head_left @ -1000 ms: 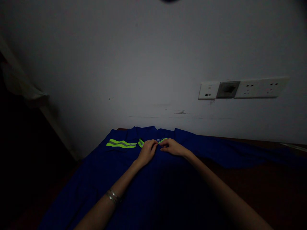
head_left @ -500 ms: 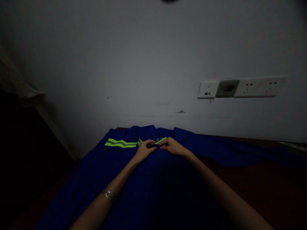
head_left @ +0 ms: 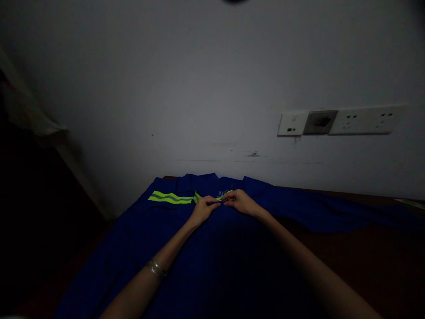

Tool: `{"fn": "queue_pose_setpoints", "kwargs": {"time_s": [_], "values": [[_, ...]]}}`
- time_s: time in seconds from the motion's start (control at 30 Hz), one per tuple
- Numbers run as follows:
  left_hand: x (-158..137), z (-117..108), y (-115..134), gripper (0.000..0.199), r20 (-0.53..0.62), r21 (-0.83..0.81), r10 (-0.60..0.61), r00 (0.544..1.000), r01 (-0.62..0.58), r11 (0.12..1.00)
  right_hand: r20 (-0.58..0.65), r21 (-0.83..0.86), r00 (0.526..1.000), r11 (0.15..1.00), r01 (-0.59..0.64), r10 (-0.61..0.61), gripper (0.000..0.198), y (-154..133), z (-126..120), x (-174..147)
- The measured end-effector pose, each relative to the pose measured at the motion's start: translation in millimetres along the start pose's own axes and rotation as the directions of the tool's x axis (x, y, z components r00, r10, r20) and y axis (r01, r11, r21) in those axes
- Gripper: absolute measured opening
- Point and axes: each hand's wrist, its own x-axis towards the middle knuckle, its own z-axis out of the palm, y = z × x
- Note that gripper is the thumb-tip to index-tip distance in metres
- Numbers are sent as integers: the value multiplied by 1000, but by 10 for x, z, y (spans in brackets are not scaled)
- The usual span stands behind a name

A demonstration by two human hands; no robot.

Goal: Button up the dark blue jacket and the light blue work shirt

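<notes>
A blue jacket (head_left: 133, 239) with a yellow-green and grey reflective stripe (head_left: 171, 197) lies spread out, one sleeve (head_left: 318, 210) stretching to the right. At its upper front, near the collar, my left hand (head_left: 204, 210) pinches the cloth between thumb and fingers. My right hand (head_left: 242, 203) is closed on the cloth close beside it, the fingertips of both hands nearly meeting. A bit of stripe and some pale print show just behind the fingers. Whatever small part lies between the fingertips is too dark to make out.
Behind the jacket rises a pale wall (head_left: 199, 88) with scuff marks. Switches and sockets (head_left: 360, 122) are set in it at the right. The dark reddish surface (head_left: 348, 252) shows under the sleeve. Pale cloth (head_left: 33, 115) hangs over something dark at the left.
The view has shifted slightly, so everything sits a little further right. My fingertips have drawn a bit closer together on the jacket's front.
</notes>
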Motion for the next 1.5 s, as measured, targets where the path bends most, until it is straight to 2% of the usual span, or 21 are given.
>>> {"fn": "queue_pose_setpoints", "kwargs": {"time_s": [0.2,0.47,0.8,1.2,1.5], "values": [[-4,29,-26,11,-40,23,-35,999,36,999,-33,137,999,990,-14,19,27,3,46,10],[-4,33,2,13,-48,66,-84,995,87,994,-57,144,996,988,-56,65,24,29,77,25],[-16,38,29,16,-48,93,-72,996,76,993,-46,214,995,974,-77,88,20,-6,82,26],[-13,66,-24,17,-24,21,-105,994,106,994,-24,234,989,962,-139,149,17,-71,61,12],[-16,69,-18,18,-13,37,-107,994,108,993,-34,257,991,959,-119,132,18,-12,78,26]]}}
